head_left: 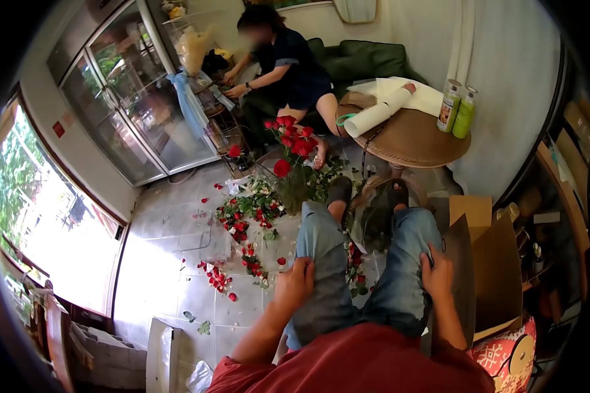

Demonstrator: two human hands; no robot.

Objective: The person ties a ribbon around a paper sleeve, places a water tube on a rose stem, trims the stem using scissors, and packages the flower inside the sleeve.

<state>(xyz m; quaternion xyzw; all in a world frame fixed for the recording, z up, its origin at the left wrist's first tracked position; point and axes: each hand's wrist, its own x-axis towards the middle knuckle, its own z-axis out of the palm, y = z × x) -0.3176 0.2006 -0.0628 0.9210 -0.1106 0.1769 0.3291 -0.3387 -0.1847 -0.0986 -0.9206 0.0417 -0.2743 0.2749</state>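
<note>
My left hand [294, 285] rests against the outer side of my left leg, its fingers curled on the denim of my jeans [324, 262]. On the outside of the other knee, my right hand [438, 271] has thumb and fingers closed on the fabric. Beyond my knees a bunch of red roses [295, 141] stands upright, its container hard to make out. Around it on the tiled floor lie cut leaves and stems [249, 203], with fallen red petals and heads [216, 278] nearer to me.
A person [292, 65] sits by a green sofa [367, 59]. A round brown table [419, 144] holds a white paper roll [378, 116] and two spray cans [457, 111]. An open cardboard box [495, 262] stands at my right. Glass-doored cabinet [121, 92] and doorway are left.
</note>
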